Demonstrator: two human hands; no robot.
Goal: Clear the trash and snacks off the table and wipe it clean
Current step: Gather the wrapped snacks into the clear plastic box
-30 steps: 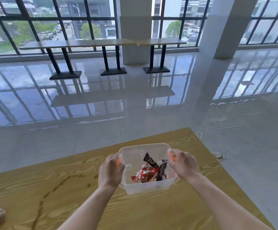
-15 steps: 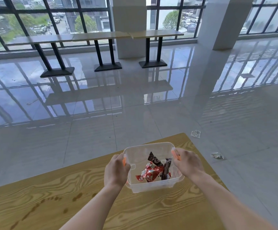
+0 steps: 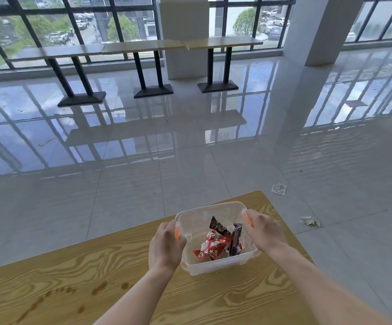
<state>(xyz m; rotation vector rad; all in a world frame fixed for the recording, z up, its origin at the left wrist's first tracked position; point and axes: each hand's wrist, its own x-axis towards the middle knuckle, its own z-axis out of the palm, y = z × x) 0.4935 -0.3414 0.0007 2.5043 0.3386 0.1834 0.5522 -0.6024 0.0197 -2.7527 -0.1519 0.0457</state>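
Note:
A clear plastic box (image 3: 216,266) with orange side clips is at the far right corner of the wooden table (image 3: 213,301). Inside it lie a red snack wrapper (image 3: 213,246) and two dark brown snack bars (image 3: 234,240). My left hand (image 3: 165,247) grips the box's left side at its orange clip. On the opposite side my right hand (image 3: 264,232) holds the rim at the other clip. Brown spill stains (image 3: 99,288) mark the tabletop to the left of my left forearm.
Two crumpled bits of trash (image 3: 309,221) lie on the glossy tiled floor to the right of the table, one of them clear (image 3: 279,189). Long tables on black pedestals (image 3: 143,46) stand by the windows. A white pillar (image 3: 319,29) rises at the back right.
The box, held in both hands, has shifted towards the table's far right corner. The view has tilted so more floor and less tabletop show.

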